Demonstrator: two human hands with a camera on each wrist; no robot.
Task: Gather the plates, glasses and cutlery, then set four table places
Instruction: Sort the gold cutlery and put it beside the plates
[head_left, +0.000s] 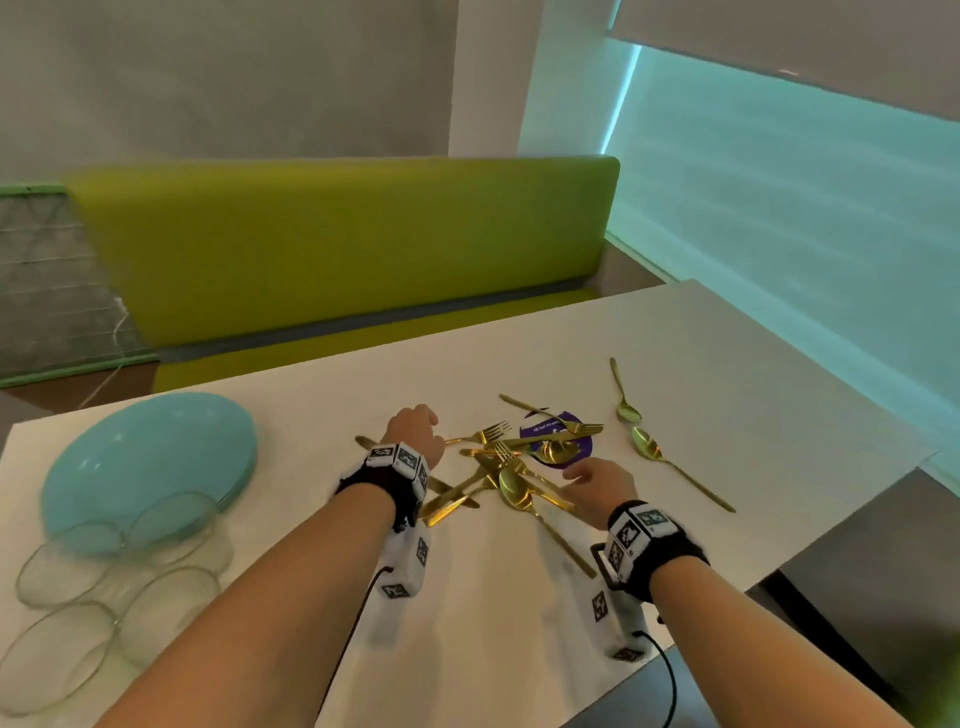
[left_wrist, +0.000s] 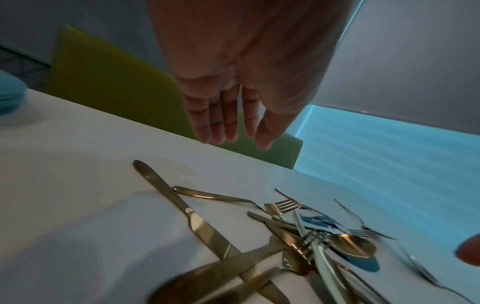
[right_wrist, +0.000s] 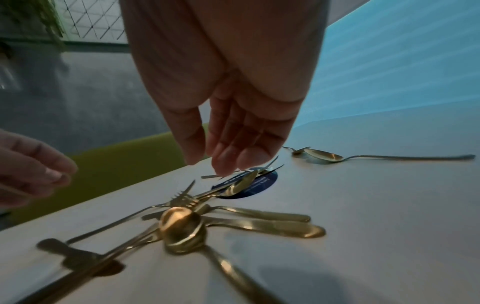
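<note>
**Both hands over the gold cutlery pile**

The white table (head_left: 675, 353) holds everything. At its left end sits the stack of blue plates (head_left: 148, 457), with four glasses (head_left: 109, 566) just in front of it, nearer the person. Both are well away from the hands.

In the middle lies the pile of gold cutlery (head_left: 498, 467), with knives, forks and spoons crossed over each other and pointing every which way. Part of the pile lies on a round purple sticker (head_left: 558, 439). Two loose spoons (head_left: 644, 441) lie off to the right, apart from the pile.

The left hand (head_left: 415, 434) is above the left side of the pile. In the left wrist view its fingers are straight and it holds nothing. A long knife (left_wrist: 182, 209) lies below it, handle pointing away from the person.

The right hand (head_left: 597, 491) is above the near right side, relaxed and holding nothing. A big spoon (right_wrist: 182, 230) lies just under it, its handle pointing back toward the person. That spoon looks like the easiest pick for the right hand.
</note>
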